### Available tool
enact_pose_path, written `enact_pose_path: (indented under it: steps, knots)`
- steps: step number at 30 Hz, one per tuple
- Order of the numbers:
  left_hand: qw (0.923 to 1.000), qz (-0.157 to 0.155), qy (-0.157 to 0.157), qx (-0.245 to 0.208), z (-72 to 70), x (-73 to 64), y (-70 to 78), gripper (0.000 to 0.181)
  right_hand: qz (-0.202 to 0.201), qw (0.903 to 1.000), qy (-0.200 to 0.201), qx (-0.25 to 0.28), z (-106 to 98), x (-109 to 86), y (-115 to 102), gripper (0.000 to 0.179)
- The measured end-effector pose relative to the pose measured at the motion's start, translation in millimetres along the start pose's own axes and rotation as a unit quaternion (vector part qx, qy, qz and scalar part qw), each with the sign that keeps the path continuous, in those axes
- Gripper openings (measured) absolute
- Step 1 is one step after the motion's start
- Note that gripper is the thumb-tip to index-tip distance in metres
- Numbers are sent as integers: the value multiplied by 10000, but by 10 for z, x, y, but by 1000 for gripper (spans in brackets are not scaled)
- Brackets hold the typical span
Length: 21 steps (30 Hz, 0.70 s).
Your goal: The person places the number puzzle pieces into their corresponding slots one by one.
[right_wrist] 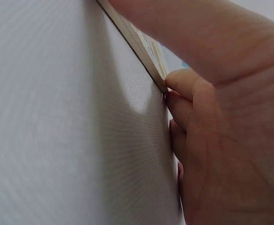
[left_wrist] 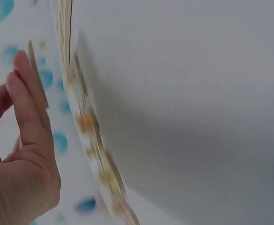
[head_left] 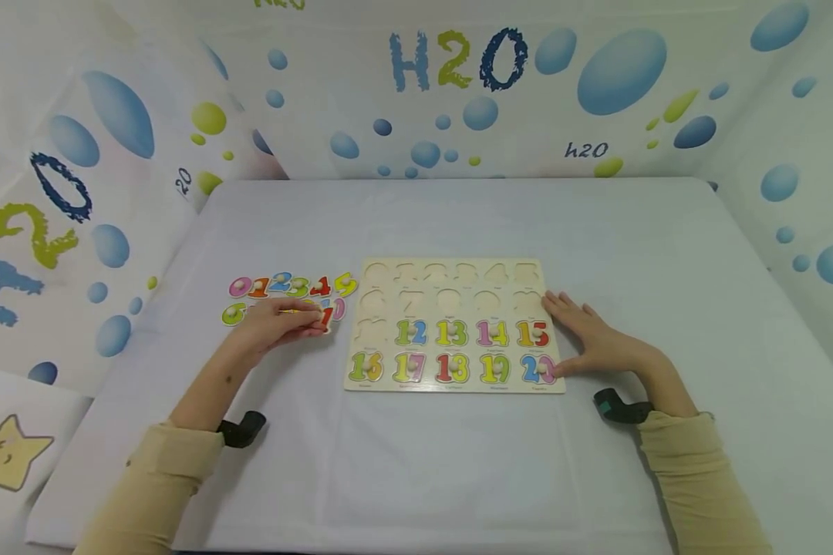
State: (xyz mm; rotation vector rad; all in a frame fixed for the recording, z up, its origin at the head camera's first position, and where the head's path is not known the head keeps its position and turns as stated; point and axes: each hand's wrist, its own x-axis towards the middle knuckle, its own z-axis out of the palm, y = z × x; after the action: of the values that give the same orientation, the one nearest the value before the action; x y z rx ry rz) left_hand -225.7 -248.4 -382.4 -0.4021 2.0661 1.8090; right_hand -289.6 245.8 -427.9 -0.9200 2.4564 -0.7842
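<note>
In the head view my left hand (head_left: 278,324) pinches a wooden number puzzle piece (head_left: 327,318) by its knob, just left of the board. A red 1 shows on it; my fingers cover the rest. From the left wrist, the piece (left_wrist: 38,77) appears edge-on at the fingertips, raised off the table. The wooden puzzle board (head_left: 451,391) lies flat, with 12 to 20 seated in its lower rows and bare recesses above. My right hand (head_left: 600,339) rests at its right edge, thumb beside the 20 piece (head_left: 537,369), fingers spread along the side (right_wrist: 148,65).
Left of the board lie loose number pieces in two rows, among them a pink 0 (head_left: 240,287), a red 4 (head_left: 321,287) and a green 6 (head_left: 234,314). My left hand hides part of the nearer row. A white cloth (head_left: 444,462) covers the table.
</note>
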Motion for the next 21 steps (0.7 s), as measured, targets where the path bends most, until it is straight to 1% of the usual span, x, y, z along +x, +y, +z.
enact_pose_path:
  steps: [2,4,7,9,12,21]
  knots:
    - [9999,24,-93,43,218,58,35,44,0,10000,-6,3,3,3,4,115]
    - [9998,9,-104,161,396,121,48,40,7,10000,-11,4,4,5,7,115]
    - [9995,-84,-74,295,582,205,49,37,4,10000,-1,-7,2,10,9,115]
    - [9992,-204,-17,349,645,247,34,34,-15,10000,-4,-3,5,17,9,115]
    - [9988,-348,41,327,693,274,18,34,-23,10000,-6,-14,7,27,9,116]
    - [9971,-573,104,493,749,256,4,31,46,10000,-4,-33,5,20,3,116]
